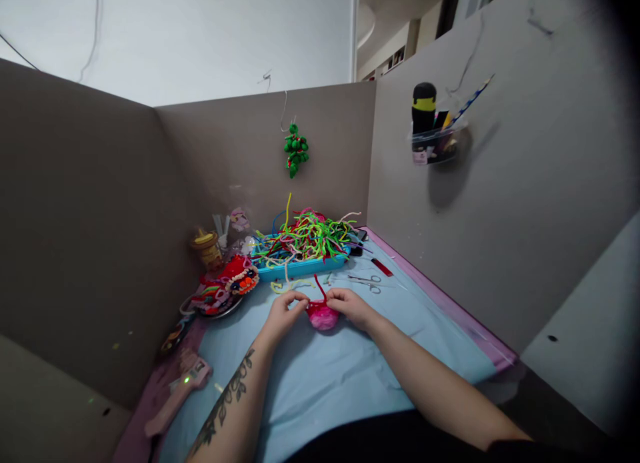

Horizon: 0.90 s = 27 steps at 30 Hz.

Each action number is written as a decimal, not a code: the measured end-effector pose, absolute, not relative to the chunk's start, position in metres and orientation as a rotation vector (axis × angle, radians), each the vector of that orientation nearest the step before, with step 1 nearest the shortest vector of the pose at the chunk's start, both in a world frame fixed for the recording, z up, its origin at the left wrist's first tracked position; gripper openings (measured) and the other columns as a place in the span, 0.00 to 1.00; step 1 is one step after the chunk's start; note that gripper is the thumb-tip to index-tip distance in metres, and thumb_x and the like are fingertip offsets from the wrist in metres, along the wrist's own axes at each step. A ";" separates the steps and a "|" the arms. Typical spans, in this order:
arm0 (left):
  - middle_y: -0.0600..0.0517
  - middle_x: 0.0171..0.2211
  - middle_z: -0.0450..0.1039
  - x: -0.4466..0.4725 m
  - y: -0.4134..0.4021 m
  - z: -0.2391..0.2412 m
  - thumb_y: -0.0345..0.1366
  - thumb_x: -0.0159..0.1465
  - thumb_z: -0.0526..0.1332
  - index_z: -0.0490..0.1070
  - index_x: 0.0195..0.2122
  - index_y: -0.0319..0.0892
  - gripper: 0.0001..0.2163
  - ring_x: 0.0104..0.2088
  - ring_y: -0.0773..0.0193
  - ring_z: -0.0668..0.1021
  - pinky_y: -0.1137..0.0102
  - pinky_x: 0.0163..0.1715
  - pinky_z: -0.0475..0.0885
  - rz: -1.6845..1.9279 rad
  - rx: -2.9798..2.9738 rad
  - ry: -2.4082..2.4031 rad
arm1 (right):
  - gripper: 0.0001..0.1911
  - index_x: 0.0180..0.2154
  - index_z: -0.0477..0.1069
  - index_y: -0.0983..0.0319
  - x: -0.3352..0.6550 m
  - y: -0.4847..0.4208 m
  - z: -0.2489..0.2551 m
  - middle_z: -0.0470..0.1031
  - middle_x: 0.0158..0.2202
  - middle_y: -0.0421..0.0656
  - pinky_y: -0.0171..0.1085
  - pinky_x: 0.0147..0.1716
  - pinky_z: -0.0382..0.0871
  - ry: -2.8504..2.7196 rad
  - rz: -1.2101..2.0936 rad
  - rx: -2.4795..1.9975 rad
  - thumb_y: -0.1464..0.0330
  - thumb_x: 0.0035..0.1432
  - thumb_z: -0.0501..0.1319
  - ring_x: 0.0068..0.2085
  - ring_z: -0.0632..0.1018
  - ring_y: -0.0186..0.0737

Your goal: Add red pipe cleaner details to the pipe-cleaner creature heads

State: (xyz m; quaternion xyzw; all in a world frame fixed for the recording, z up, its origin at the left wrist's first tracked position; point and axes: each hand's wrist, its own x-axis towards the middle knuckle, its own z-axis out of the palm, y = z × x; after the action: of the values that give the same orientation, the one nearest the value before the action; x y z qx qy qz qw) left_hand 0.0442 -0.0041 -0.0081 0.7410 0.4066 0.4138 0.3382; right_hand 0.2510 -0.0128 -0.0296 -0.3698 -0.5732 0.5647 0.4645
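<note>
A small pink fuzzy ball of pipe cleaner [323,316] is held over the light blue table cover [320,383]. A red pipe-cleaner end sticks up from it. My left hand [285,311] pinches its left side with closed fingers. My right hand [352,305] grips its right side, fingers curled. Behind the hands stands a blue tray [300,268] piled with several coloured pipe cleaners.
Small scissors [367,283] and a red tool [382,268] lie right of the tray. Finished pipe-cleaner pieces sit on a plate [223,291] at left, near a pink glue gun [183,383]. Grey partition walls surround the desk, with a green ornament [296,150] and a cup of pens [434,140] hung on them.
</note>
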 end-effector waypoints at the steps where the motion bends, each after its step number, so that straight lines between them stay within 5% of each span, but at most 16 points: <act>1: 0.49 0.30 0.77 0.044 -0.004 -0.008 0.39 0.57 0.62 0.76 0.30 0.40 0.08 0.34 0.59 0.77 0.67 0.39 0.69 1.066 1.953 1.064 | 0.08 0.24 0.67 0.64 0.251 -0.012 -0.030 0.66 0.19 0.35 0.32 0.25 0.55 -1.404 1.374 -0.908 0.66 0.46 0.62 0.23 0.64 0.30; 27: 0.54 0.19 0.69 0.051 -0.009 -0.010 0.39 0.53 0.64 0.71 0.21 0.38 0.10 0.22 0.68 0.69 0.73 0.24 0.61 0.848 1.704 1.019 | 0.17 0.25 0.66 0.64 0.249 -0.013 -0.036 0.65 0.21 0.36 0.31 0.24 0.55 -1.433 1.388 -0.873 0.57 0.47 0.65 0.23 0.63 0.30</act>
State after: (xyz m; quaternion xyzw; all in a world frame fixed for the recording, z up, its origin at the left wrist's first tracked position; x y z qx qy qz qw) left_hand 0.0511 -0.0093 -0.0099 0.6960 0.4160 0.3461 0.4719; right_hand 0.2487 -0.0129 -0.0357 -0.3553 -0.5830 0.5648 0.4635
